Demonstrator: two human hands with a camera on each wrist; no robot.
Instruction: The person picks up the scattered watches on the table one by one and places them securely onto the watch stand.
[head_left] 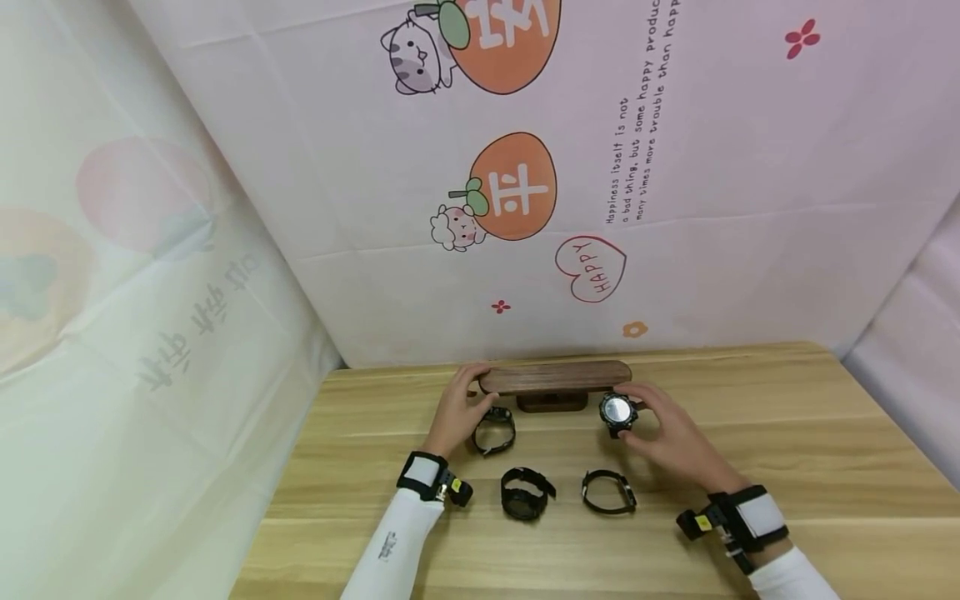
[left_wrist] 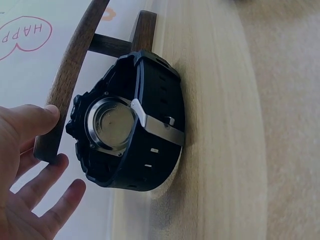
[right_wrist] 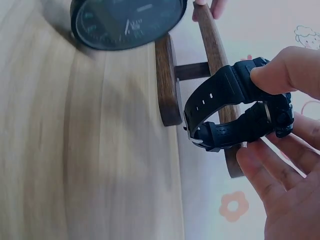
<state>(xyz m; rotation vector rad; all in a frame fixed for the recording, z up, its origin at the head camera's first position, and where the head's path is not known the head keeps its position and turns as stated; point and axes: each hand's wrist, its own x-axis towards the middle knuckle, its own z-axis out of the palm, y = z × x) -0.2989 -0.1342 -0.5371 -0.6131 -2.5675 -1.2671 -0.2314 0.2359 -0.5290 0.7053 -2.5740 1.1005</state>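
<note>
A dark wooden watch stand (head_left: 555, 378), a rounded bar on a short post and base, stands at the back of the table. My left hand (head_left: 456, 415) grips the bar's left end, thumb on one side and fingers on the other. In my right hand (head_left: 672, 435) a black wristwatch (head_left: 617, 409) is pinched by its case, at the bar's right end. Its strap is buckled into a loop, which overlaps the bar in the right wrist view; whether it goes round the bar I cannot tell. Just below my left hand stands another buckled black watch (left_wrist: 160, 95), steel back showing.
Two more black watches lie nearer on the wooden table (head_left: 360, 500): one with a round dark face (head_left: 522, 504) in the middle, one on its side (head_left: 632, 500) to the right. Behind the stand rises a white printed cloth (head_left: 390, 308), with another cloth at the left.
</note>
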